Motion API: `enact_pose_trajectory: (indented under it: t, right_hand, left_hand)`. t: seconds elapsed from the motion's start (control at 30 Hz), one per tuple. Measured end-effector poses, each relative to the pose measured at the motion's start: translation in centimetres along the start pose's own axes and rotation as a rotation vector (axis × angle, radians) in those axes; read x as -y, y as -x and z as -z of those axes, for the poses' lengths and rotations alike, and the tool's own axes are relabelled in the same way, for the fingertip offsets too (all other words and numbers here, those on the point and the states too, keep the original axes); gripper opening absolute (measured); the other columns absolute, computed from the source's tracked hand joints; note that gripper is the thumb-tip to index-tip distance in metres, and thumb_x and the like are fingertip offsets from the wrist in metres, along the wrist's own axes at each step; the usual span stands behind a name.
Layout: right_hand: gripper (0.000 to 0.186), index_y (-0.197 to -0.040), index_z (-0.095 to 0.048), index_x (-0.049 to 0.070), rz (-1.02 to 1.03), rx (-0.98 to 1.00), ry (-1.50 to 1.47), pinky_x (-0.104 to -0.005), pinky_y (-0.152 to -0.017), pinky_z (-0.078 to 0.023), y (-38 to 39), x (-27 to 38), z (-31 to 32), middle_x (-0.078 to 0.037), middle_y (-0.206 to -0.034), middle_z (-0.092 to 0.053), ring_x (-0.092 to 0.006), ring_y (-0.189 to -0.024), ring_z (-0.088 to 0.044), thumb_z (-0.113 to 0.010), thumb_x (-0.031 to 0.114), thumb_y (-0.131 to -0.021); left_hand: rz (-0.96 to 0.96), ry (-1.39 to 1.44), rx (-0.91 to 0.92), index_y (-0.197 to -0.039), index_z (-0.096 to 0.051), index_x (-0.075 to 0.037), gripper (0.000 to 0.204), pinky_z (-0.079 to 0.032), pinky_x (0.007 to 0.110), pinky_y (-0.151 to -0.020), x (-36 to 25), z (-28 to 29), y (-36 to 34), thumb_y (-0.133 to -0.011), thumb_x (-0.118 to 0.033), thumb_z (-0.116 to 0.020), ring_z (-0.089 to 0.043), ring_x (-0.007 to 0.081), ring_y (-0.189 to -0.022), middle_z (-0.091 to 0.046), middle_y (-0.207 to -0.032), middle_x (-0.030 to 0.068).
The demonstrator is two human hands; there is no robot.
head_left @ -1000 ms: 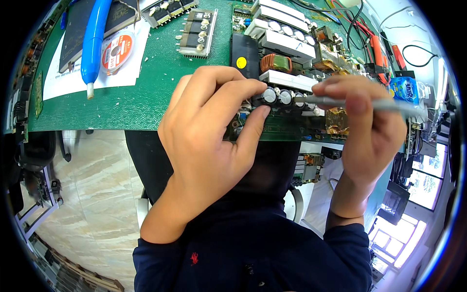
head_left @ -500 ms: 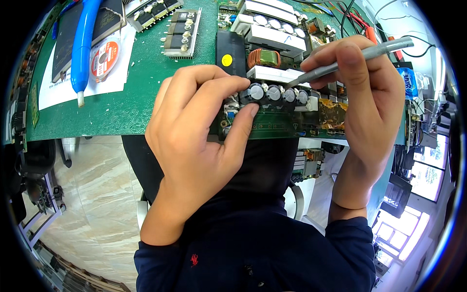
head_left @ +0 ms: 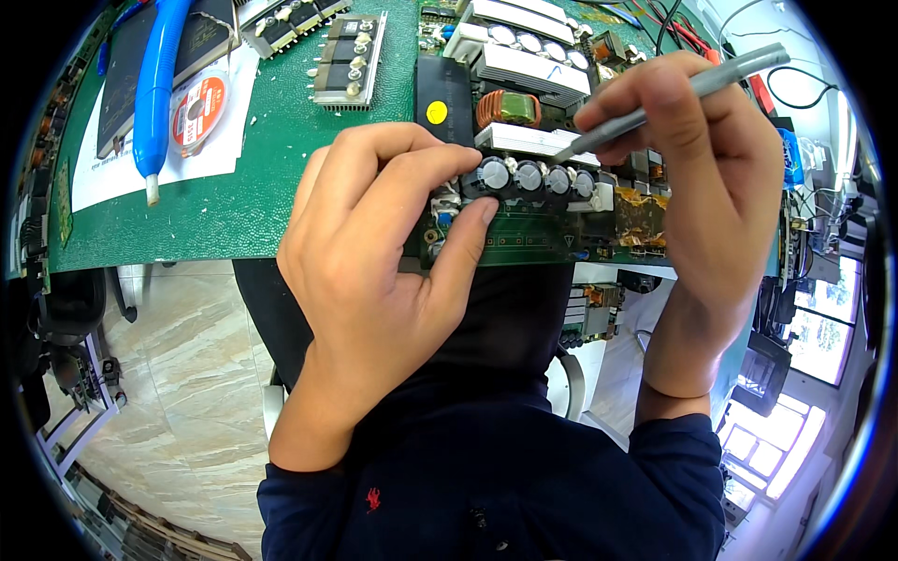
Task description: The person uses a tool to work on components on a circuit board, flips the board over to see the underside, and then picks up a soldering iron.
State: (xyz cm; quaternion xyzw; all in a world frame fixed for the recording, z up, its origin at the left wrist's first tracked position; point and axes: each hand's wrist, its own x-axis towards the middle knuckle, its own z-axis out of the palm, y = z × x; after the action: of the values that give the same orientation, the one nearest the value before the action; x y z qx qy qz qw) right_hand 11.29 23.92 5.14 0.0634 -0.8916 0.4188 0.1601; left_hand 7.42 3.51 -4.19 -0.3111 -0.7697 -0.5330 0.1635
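Observation:
A green circuit board [head_left: 519, 229] lies at the mat's front edge, carrying a row of round capacitors [head_left: 528, 178] and white finned heatsinks [head_left: 528, 75]. My left hand [head_left: 369, 248] grips the leftmost capacitor [head_left: 494, 175] between thumb and index finger, with its other fingers curled. My right hand [head_left: 706, 187] holds a slim grey pen-shaped tool [head_left: 711, 79] slanted down to the left, its tip at the top of the capacitor row beside a white heatsink. A copper-wound coil [head_left: 508, 109] sits just behind that heatsink.
On the green mat [head_left: 234, 215] are a blue cylindrical tool [head_left: 154, 103], a solder wick spool [head_left: 198, 117], paper [head_left: 112, 192], a dark book [head_left: 126, 65] and a heatsink assembly [head_left: 346, 61]. Red and black cables [head_left: 673, 28] lie at back right. More boards [head_left: 589, 313] sit under the table.
My right hand has risen and turned, swinging the tool from nearly level to a steep slant. My left hand keeps its pinch, shifted slightly left in the view as the camera moved.

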Motion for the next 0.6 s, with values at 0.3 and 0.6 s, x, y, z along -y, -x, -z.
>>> enact_pose_trajectory:
  t: [0.3,0.6]
  right_hand:
    - [0.037,-0.091,-0.068,-0.003,-0.05,0.005,-0.049,-0.0236,-0.065,-0.053,-0.31,0.23,-0.38,-0.01,-0.086,-0.07,-0.0126,-0.073,-0.067,-0.052,0.027,-0.107]
    - [0.031,-0.092,-0.068,-0.001,-0.032,-0.029,-0.082,-0.0226,-0.064,-0.052,0.12,0.18,-0.77,-0.01,-0.087,-0.07,-0.0129,-0.075,-0.068,-0.055,0.024,-0.105]
  left_hand:
    - [0.007,0.002,0.002,-0.097,-0.071,0.0,0.027,-0.051,0.031,-0.077,-0.09,0.03,0.01,-0.072,0.0,-0.08,-0.065,0.0237,-0.088,-0.068,-0.098,0.0131]
    - [0.004,-0.005,0.003,-0.097,-0.071,0.0,0.027,-0.051,0.03,-0.077,-0.05,-0.02,-0.02,-0.071,0.002,-0.079,-0.065,0.0239,-0.088,-0.067,-0.097,0.0133]
